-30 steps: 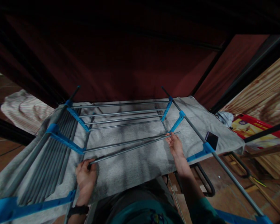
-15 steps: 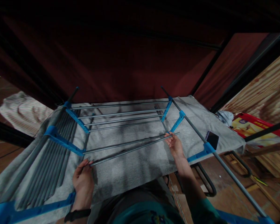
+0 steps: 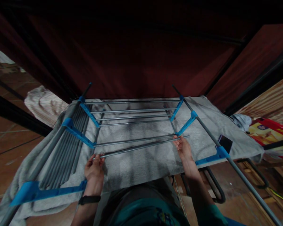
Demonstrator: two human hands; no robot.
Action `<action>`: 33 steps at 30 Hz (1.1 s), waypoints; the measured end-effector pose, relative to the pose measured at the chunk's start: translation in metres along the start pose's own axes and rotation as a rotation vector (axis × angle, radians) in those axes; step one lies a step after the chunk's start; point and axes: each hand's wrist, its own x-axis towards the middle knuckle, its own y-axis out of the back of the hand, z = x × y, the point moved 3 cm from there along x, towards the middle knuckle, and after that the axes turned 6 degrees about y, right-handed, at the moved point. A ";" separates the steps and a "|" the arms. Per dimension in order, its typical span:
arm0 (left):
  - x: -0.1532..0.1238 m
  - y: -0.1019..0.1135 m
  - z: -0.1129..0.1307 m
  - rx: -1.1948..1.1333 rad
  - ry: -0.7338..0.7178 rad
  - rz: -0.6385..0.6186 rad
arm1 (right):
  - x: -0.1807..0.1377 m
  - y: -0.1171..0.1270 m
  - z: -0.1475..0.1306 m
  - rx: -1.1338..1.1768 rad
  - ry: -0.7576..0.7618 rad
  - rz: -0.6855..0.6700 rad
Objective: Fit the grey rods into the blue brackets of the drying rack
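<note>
Wristband [image 3: 89, 200] up close, then left hand [image 3: 94, 169], fingers pinching one end of loose rod [image 3: 136, 147]! Right hand [image 3: 182, 147] grips near other end, tip poking past fingers. Rod slants over grey cloth [image 3: 136, 172], just nearer than rack's [image 3: 79, 135] closest crossbar [image 3: 132, 141]. Bundle of rods [image 3: 67, 153] left, phone [image 3: 225, 143] right. Four crossbars [image 3: 134, 110] beyond, then dark red panel [image 3: 136, 72].

**A room that looks like part of a home**

From where I stand, it seems domestic, though I can't be certain. The blanket-covered worktop [image 3: 141, 171] is dressed in soft grey cloth, with a phone [image 3: 225, 144] lying on it. The tiled floor [image 3: 19, 125] shows beside a pale striped cloth [image 3: 46, 103]. A bright printed box [image 3: 270, 131] sits near crumpled fabric [image 3: 241, 121], and the light rack [image 3: 134, 110] of tubes and blue brackets looks like household stuff.
</note>
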 end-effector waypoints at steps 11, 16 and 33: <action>-0.015 -0.005 -0.005 -0.071 0.174 -0.082 | 0.001 0.033 0.024 -0.133 -0.104 0.080; -0.016 -0.002 -0.008 -0.088 0.217 -0.087 | 0.003 0.043 0.030 -0.173 -0.133 0.107; -0.020 -0.004 -0.012 -0.135 0.251 -0.063 | 0.001 0.066 0.060 -0.199 -0.110 0.029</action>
